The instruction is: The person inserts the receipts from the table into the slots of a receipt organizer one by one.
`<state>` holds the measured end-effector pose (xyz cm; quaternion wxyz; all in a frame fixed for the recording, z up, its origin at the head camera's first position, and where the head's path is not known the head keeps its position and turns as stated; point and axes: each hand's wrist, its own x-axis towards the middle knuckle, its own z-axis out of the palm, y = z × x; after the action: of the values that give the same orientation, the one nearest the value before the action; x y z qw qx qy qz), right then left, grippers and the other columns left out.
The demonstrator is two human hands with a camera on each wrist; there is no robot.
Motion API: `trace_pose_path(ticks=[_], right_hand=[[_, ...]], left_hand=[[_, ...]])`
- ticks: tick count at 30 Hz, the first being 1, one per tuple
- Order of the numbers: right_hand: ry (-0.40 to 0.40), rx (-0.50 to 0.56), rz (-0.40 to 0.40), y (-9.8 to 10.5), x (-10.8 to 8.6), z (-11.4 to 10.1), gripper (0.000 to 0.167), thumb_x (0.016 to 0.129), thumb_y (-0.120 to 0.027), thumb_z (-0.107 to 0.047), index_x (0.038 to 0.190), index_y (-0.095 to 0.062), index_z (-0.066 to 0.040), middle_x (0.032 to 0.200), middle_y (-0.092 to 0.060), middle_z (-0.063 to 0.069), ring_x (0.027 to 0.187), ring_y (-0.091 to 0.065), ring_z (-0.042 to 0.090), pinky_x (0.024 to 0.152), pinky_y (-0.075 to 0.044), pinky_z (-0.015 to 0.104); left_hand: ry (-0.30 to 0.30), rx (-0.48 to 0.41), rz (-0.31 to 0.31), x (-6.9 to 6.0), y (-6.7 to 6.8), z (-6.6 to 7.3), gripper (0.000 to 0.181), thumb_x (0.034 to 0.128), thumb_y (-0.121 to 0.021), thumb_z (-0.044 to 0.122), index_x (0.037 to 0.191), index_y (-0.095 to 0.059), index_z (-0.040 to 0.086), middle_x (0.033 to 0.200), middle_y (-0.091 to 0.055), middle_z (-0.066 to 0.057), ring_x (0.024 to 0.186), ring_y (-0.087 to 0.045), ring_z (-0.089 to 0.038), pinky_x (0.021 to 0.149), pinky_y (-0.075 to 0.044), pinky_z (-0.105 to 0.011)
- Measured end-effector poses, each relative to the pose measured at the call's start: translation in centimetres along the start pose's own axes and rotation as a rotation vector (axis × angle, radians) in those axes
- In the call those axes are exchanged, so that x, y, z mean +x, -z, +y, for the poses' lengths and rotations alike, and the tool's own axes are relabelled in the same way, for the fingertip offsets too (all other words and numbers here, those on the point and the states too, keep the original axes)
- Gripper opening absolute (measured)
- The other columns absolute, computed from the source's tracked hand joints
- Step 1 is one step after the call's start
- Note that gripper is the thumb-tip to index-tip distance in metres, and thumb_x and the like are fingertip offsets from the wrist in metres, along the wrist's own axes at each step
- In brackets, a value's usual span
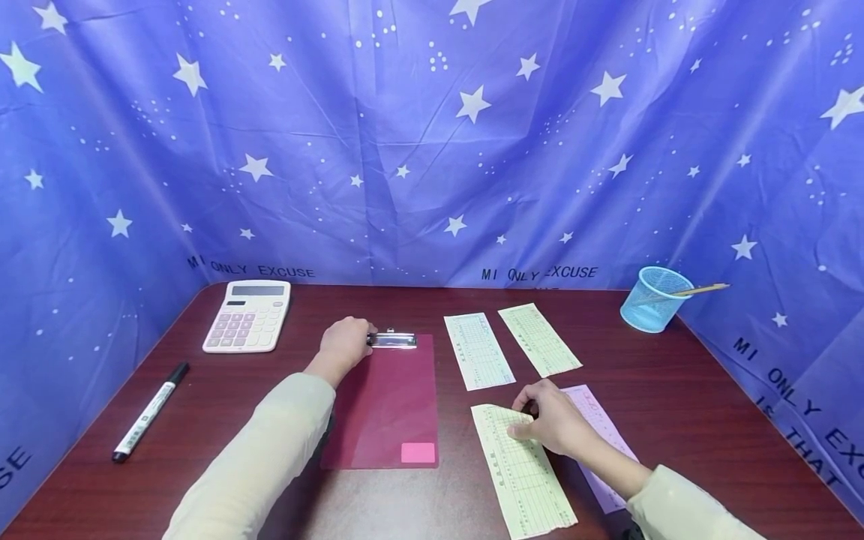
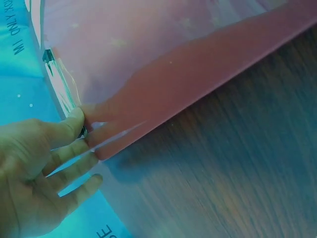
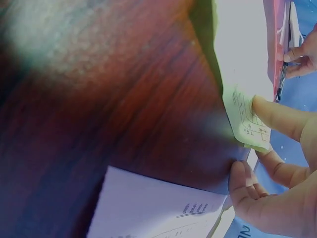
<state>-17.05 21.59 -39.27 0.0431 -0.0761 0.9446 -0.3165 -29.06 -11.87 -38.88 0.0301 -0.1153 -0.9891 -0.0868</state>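
A red clipboard [image 1: 394,405] lies on the dark wooden table, its metal clip [image 1: 394,340] at the far edge. My left hand [image 1: 346,346] holds the clipboard's far left corner beside the clip; in the left wrist view the thumb of the hand [image 2: 42,168] lies on top at the clip's end. My right hand [image 1: 556,421] pinches the far end of a yellow-green slip [image 1: 523,472] between thumb and finger, and that end is raised a little in the right wrist view. A pink slip [image 1: 597,442] lies partly under the right forearm.
Behind the right hand lie a pale bluish slip [image 1: 478,351] and another yellow-green slip [image 1: 540,340]. A calculator [image 1: 247,316] and a marker [image 1: 151,412] are at the left. A blue mesh cup [image 1: 649,301] with a pencil [image 1: 705,289] stands back right. A starry blue curtain [image 1: 405,135] surrounds the table.
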Motion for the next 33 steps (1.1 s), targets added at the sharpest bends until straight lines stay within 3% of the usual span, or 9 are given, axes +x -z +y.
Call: trace_pose_path(ticks=[3,8,14,21,33], right_hand=[[0.016,-0.019,-0.001,-0.07,0.13,-0.07,0.032,0.074,-0.090,-0.008,0.090,-0.062,-0.010,0.093,-0.052,0.003,0.081,-0.050,0.018,0.069,-0.043,0.033],[0.050,-0.061,-0.020,-0.09,0.26,-0.20,0.041,0.073,-0.089,-0.006,0.110,-0.072,-0.014,0.103,-0.060,0.002,0.093,-0.056,0.021,0.074,-0.048,0.039],[0.060,-0.063,-0.019,-0.05,0.28,-0.13,0.032,0.074,-0.090,-0.008,0.098,-0.074,-0.020,0.106,-0.061,0.000,0.097,-0.055,0.022,0.082,-0.049,0.043],[0.084,-0.076,-0.020,-0.07,0.36,-0.01,0.044,0.074,-0.090,-0.008,0.114,-0.074,-0.015,0.109,-0.063,0.002,0.103,-0.061,0.028,0.085,-0.052,0.048],[0.141,-0.070,-0.025,0.12,0.63,0.13,0.024,0.074,-0.090,-0.011,0.084,-0.070,-0.020,0.102,-0.061,-0.001,0.093,-0.055,0.018,0.081,-0.047,0.039]], left_hand=[[-0.004,0.007,0.009,-0.01,0.02,0.07,0.026,0.0817,-0.082,0.009,0.107,-0.079,0.013,0.103,-0.076,-0.010,0.101,-0.071,-0.032,0.080,-0.058,-0.047],[-0.023,0.012,0.021,0.09,0.02,0.18,0.019,0.0812,-0.082,0.008,0.099,-0.079,0.013,0.098,-0.076,-0.009,0.098,-0.072,-0.029,0.079,-0.058,-0.046],[-0.030,-0.006,0.037,0.42,-0.38,-0.04,0.016,0.0827,-0.080,0.006,0.098,-0.080,0.012,0.097,-0.076,-0.010,0.096,-0.072,-0.031,0.079,-0.059,-0.047],[-0.059,0.002,0.065,0.63,-0.66,-0.30,0.014,0.0829,-0.079,0.004,0.095,-0.080,0.011,0.094,-0.076,-0.011,0.092,-0.072,-0.034,0.077,-0.059,-0.048],[-0.056,-0.036,0.094,0.59,-0.60,-0.30,0.013,0.0802,-0.079,0.001,0.088,-0.081,0.011,0.090,-0.076,-0.011,0.089,-0.072,-0.035,0.075,-0.059,-0.048]])
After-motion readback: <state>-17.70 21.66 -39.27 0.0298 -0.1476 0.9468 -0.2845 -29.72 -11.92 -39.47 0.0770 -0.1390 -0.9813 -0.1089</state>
